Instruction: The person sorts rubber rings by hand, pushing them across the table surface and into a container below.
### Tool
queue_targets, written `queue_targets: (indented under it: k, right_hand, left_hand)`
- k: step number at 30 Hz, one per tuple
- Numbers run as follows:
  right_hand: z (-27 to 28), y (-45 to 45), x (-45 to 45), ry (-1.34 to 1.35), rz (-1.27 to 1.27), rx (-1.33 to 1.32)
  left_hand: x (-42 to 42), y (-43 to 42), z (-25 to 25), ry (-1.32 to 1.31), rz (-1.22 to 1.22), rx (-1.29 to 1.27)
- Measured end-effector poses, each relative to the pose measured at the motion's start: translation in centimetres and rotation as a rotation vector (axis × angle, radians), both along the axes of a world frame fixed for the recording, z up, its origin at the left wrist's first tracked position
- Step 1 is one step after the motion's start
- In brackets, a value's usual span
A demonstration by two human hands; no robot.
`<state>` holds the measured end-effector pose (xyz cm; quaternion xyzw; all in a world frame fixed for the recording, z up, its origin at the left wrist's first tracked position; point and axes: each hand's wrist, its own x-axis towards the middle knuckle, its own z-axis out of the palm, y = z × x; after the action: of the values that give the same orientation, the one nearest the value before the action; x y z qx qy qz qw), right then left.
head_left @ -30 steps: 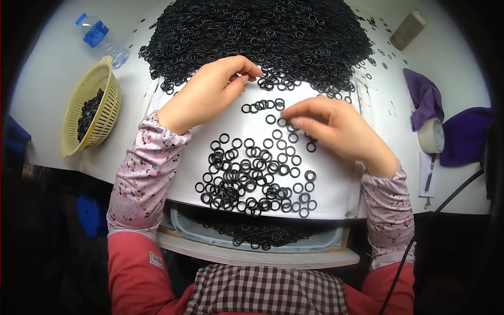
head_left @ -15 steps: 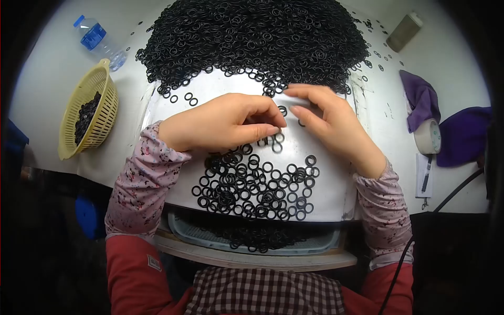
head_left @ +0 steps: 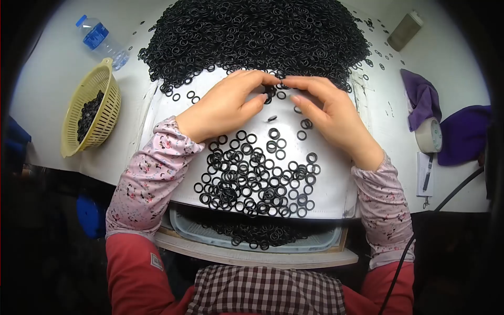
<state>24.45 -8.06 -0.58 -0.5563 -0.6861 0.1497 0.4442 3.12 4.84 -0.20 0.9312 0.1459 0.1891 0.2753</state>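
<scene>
The left hand (head_left: 223, 105) has moved toward the far edge of the tabletop (head_left: 44, 110), to the pile of rings (head_left: 257, 39), beside the right hand (head_left: 341, 121). On both, the fingers (head_left: 311, 84) are apart. A basket (head_left: 108, 113) toward the left edge holds black pieces (head_left: 89, 113); a tray (head_left: 326, 243) under the near edge holds rings (head_left: 265, 236). Loose rings (head_left: 226, 194) lie near that edge.

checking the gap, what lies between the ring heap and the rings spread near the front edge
A few loose rings on the white surface, with the left hand and right hand over it; the head view shows this.
</scene>
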Motion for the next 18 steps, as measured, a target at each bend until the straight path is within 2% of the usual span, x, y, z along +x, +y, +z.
queue_targets:
  k: [3,6,10,12,14,15,18]
  right_hand:
    - [0.7,-0.7,-0.1,0.115,0.062,-0.252]
    - [2.2,-1.2,-0.3,0.078,-0.021,-0.217]
    - [2.5,-1.8,0.1,-0.037,0.100,-0.319]
    - [2.3,-2.1,0.3,-0.091,0.324,-0.299]
    - [3.6,-2.8,-0.2,0.034,0.424,-0.524]
    - [3.5,-2.9,-0.2,0.051,0.472,-0.533]
    - [4.7,-2.7,-1.4,0.164,0.258,-0.683]
  left_hand:
    - [-0.3,-0.2,1.2,0.022,0.025,-0.313]
    - [-0.6,0.1,1.9,0.005,0.068,-0.404]
    - [-0.7,0.6,0.7,-0.097,0.114,-0.308]
    - [-0.8,0.8,0.9,-0.049,0.105,-0.260]
    - [-0.9,0.8,1.2,-0.003,0.084,-0.225]
    - [-1.0,0.6,1.3,0.018,0.068,-0.214]
    - [-1.1,-0.3,1.7,0.042,-0.027,-0.108]
